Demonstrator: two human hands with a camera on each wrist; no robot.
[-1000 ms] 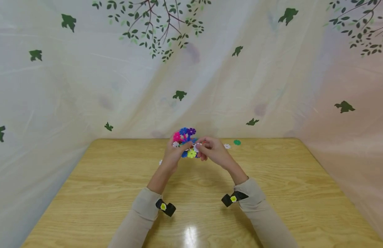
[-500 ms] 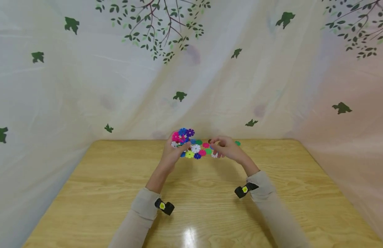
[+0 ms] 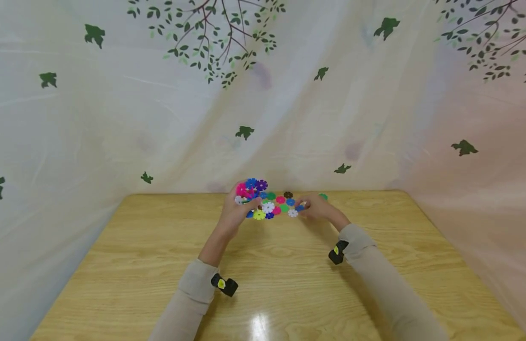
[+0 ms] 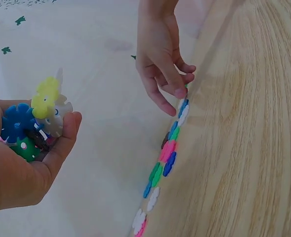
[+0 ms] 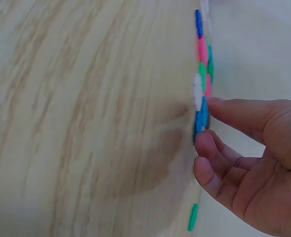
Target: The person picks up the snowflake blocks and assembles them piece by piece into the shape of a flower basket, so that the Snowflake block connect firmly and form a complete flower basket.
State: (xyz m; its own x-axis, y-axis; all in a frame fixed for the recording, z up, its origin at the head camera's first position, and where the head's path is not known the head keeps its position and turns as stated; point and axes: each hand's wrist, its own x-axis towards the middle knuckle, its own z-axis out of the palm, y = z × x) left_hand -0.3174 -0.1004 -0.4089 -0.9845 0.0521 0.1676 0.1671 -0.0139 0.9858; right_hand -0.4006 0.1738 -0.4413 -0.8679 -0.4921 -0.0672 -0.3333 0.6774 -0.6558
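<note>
My left hand (image 3: 235,213), palm upward, cradles a loose handful of flower-shaped plastic discs (image 4: 19,122), with pink, blue, yellow, white and green ones among them. The thumb lies over the pile. Along the far table edge lies a line of more such discs (image 3: 284,208), in pink, green, white, blue and brown. At its right end my right hand (image 3: 316,207) has its fingertips at a blue disc (image 3: 299,208). In the right wrist view its fingers are spread and slightly bent beside the blue disc (image 5: 201,117).
The wooden table (image 3: 263,265) spreads out in front, with a pale curtain (image 3: 194,132) printed with leaves and birds behind its far edge. A single green disc (image 3: 323,196) lies beyond the right hand. Black wrist cameras (image 3: 224,285) sit on both sleeves.
My right hand has moved from beside the left hand to the right, down to the table. A blue disc now shows at its fingertips. My left hand has stayed nearly in place.
</note>
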